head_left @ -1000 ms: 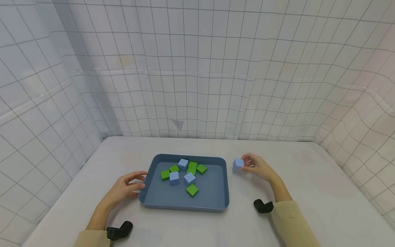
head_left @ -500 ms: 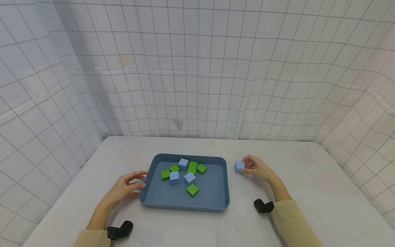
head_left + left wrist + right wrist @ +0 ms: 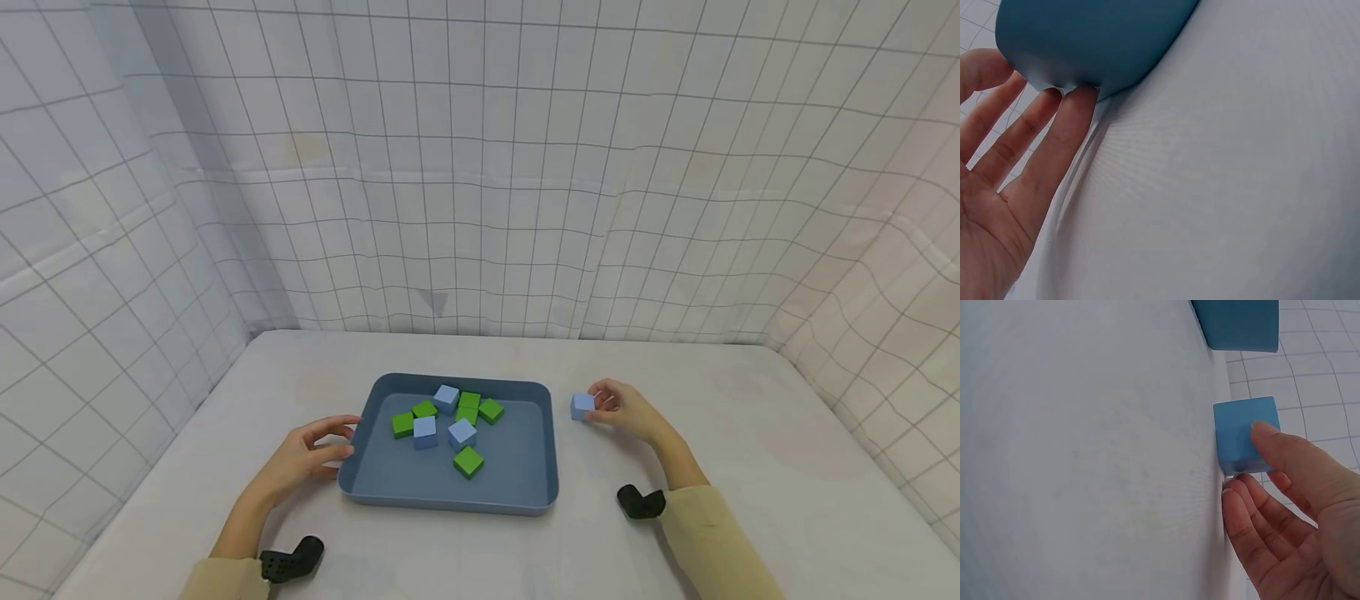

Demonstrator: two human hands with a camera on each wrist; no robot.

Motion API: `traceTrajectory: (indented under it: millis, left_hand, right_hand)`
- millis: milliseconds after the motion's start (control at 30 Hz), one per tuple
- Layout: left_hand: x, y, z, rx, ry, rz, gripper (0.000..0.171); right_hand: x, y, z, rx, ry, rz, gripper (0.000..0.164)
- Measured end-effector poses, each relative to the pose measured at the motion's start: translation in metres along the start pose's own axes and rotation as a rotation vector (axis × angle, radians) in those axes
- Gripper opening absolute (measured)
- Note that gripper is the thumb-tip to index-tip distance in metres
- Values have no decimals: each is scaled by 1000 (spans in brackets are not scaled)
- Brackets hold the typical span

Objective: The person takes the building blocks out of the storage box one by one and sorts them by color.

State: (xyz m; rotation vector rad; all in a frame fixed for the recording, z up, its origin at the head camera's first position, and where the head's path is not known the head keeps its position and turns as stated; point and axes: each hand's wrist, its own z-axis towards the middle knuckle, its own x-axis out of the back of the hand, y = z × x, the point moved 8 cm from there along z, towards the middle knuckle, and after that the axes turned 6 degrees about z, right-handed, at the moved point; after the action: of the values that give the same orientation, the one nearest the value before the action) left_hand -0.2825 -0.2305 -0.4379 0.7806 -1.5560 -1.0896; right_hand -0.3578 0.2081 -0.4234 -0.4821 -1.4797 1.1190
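Observation:
Just right of the blue-grey tray [image 3: 510, 487], my right hand [image 3: 626, 410] holds a light blue cube [image 3: 582, 407] at the white table surface. In the right wrist view the thumb [image 3: 1291, 450] lies on one face of the cube [image 3: 1235, 428], with the other fingers under and behind it. At the tray's left side rests my left hand [image 3: 300, 454], its fingers loosely bent. The left wrist view has those fingertips [image 3: 1079, 100] against the tray's outer wall [image 3: 1091, 44]. Inside the tray lie three blue cubes [image 3: 424, 433] and several green blocks [image 3: 468, 462].
A white cloth with a dark grid [image 3: 510, 208] hangs behind the table [image 3: 450, 558] and along both sides. Black camera mounts [image 3: 641, 502] sit at both wrists, by the beige sleeves [image 3: 712, 533].
The right hand and its blue cube have moved slightly right and toward the person, mostly in the first half second. The left hand, the tray and the blocks in it stay put.

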Motion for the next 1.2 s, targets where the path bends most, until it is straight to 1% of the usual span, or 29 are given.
traceTrajectory:
  millis: [133,200,233,333,400,467,533,567,633,733,867,967,1200]
  left_hand:
    - [0,-1,0,-1,4,8,52]
    - [0,-1,0,0,5,6,52]
    - [0,-2,0,6,9,-1,52]
    - [-1,-1,0,-4,0,0,52]
    - [-1,-1,0,0,1,-7,53]
    - [0,0,-1,-3,-1,-10,53]
    - [0,1,-1,-13,-5,-5,53]
    - [0,0,-1,-7,-2,-10,53]
    - [0,0,-1,-9,-2,-11,53]
    - [-1,-1,0,-6,-1,-13,54]
    - [-1,-2,0,-5,-4,-10,54]
    - [-1,-2,0,-4,-5,-10,54]
    - [-1,-3,1,-4,-8,-11,55]
  right_hand:
    - [0,0,-1,1,-12,7,33]
    - [0,-1,-1,-4,-16,-1,35]
    - [1,-2,-2,-5,-11,-11,37]
    - [3,-8,-1,6,22,-51,45]
    - [5,-16,0,32,62,-75,49]
    - [6,-29,1,78,92,-90,50]
    - [4,-43,3,121,103,-79,50]
    - [1,-50,5,144,97,-68,50]
    - [-5,-61,7,178,71,-37,49]
    - [-18,-75,12,207,7,30,51]
    - [-39,-86,17,218,-81,91,54]
    - [-53,-91,22,223,-128,91,54]
    - [-88,-106,29,280,-228,67,53]
